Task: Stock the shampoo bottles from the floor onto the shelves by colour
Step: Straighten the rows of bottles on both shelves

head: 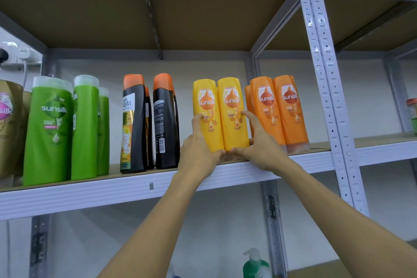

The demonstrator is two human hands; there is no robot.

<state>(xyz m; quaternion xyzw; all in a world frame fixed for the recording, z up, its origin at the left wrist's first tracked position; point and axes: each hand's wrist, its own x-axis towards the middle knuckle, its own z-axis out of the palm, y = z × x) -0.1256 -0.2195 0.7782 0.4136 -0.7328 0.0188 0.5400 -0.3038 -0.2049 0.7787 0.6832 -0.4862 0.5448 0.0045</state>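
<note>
Two yellow bottles (222,115), hands (230,153) gripping, shelf (112,189)

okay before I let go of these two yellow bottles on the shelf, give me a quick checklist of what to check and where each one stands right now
1. Colour group: the two yellow bottles sit between the black bottles and the orange bottles. Ok.
2. Labels face front. Ok.
3. Both upright and pressed side by side. Ok, tilt looks like lens distortion.
4. Bases fully on the shelf: left hand and right hand cover the bottoms. Cannot tell.
5. Clearance from the neighbours: gap to the black ones, but the right fingers are wedged against the orange ones. Not ok, withdraw carefully.
</note>
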